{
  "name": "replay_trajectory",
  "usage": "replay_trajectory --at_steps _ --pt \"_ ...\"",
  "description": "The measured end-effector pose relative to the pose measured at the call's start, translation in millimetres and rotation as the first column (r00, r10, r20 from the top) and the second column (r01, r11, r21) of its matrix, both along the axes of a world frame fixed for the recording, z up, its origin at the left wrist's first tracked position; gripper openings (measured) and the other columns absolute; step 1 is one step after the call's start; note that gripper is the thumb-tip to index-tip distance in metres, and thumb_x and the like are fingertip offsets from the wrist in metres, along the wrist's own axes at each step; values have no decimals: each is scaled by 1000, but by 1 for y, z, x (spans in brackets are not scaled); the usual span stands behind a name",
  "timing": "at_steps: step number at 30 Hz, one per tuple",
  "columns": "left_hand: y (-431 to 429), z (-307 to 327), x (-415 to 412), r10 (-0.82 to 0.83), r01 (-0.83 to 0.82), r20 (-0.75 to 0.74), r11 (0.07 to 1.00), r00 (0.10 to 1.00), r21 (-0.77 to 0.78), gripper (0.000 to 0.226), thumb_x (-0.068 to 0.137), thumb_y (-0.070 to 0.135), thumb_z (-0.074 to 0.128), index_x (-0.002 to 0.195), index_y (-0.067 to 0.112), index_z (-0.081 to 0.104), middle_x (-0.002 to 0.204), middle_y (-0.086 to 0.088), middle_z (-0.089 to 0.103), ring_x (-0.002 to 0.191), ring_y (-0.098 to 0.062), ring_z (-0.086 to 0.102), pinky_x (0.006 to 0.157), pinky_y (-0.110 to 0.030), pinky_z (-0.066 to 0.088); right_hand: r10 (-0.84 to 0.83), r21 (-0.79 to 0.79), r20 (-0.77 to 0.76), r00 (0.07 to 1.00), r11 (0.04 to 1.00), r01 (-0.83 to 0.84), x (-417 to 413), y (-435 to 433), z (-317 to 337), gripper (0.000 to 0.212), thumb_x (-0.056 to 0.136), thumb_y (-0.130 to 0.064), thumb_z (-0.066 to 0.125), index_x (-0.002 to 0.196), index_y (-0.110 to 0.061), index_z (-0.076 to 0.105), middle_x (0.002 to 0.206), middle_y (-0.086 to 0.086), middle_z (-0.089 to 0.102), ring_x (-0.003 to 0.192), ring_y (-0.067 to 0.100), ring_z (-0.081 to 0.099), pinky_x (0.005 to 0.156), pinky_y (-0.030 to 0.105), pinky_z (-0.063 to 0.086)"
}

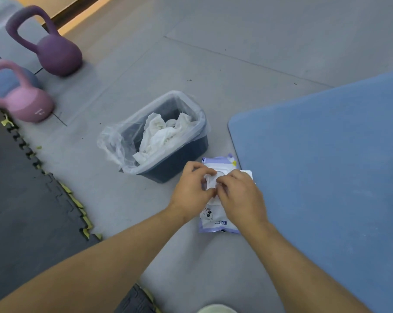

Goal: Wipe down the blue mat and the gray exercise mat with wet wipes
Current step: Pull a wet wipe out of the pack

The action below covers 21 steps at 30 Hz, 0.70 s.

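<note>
The wet wipes pack (216, 220) lies flat on the gray exercise mat (213, 64), just beside the left edge of the blue mat (326, 177) and just short of that mat's rounded corner. A lined bin (168, 168) holding crumpled white wipes (161, 134) sits close on its far left side. The pack's long axis runs away from the person, with the dispensing opening at the far half, directly under both hands. Neither hand has to reach, though the right one is on the side nearer the blue mat. The left hand (191, 186) comes in from the left with its fingers curled over the white lid frame, apparently steadying the pack. The right hand (240, 195) meets it from the right, its grip pressed together at the opening in a fingertip pinch. The fingers hide whether that pinch holds a wipe or only the flap. Drawing a sheet out would likely mean pulling up and toward the blue mat while the left grip keeps the pack down.
</note>
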<state>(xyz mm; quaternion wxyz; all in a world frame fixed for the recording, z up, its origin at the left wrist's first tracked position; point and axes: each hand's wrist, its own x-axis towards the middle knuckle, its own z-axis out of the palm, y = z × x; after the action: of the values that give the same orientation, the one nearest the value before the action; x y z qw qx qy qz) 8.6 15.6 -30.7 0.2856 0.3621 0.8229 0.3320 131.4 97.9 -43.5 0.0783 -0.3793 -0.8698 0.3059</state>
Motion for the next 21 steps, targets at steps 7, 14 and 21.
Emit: replay_trajectory --at_steps 7,14,21 --pt "-1 1 2 15 -17 40 999 999 38 38 84 5 81 120 15 71 118 13 45 85 10 56 82 -21 55 22 74 231 973 996 -40 -10 2 17 23 103 -18 49 113 -17 69 107 1 55 101 21 56 64 32 33" --pt "-3 -1 5 17 -19 45 998 999 63 32 89 -1 75 120 8 71 116 14 43 78 9 56 71 -15 53 65 92 344 937 990 -103 -22 -1 33 23 100 -18 57 121 -17 65 118 5 59 107 24 61 69 31 37" --pt "-6 -5 2 18 -19 19 999 1000 39 32 90 5 76 119 17 72 117 13 44 82 7 57 80 -28 58 170 52 388 906 977 -206 -32 9 35 14 95 -17 63 108 -17 69 103 5 59 101 25 62 71 31 38"
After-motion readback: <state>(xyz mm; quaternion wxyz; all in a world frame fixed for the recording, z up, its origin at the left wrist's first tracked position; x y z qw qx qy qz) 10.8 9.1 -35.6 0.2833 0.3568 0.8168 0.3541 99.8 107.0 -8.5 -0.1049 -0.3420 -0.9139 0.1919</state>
